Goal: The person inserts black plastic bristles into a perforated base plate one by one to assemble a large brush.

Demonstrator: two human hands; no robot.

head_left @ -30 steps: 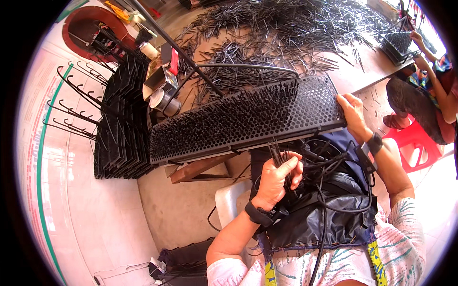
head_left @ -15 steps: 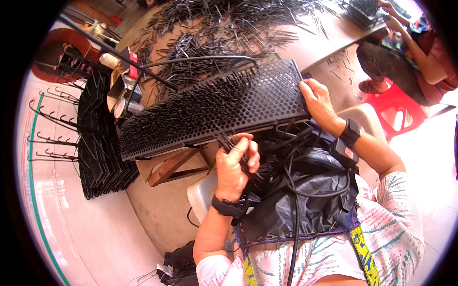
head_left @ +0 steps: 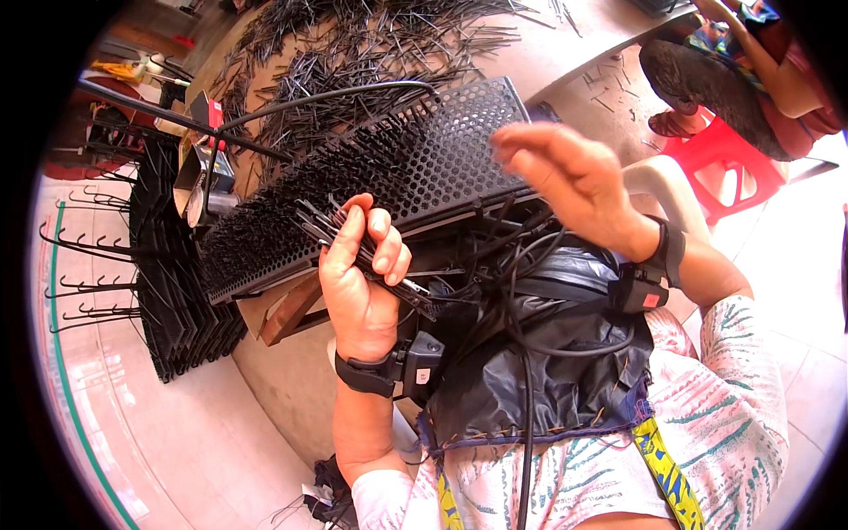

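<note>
My left hand is closed around a bundle of black pins, kept ready beside the perforated black panel at twelve o'clock. My right hand hovers open, empty, above its two o'clock edge.

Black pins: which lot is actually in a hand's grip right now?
The bundle of black pins clenched in the left hand. The others lie loose in the heap on the table or stand in the perforated panel.

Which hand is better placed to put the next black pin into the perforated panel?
Probably the right hand. It is open and empty, above the black perforated panel. The left hand is closed around the bundle of thin black pins, so it serves as the holder.
</note>
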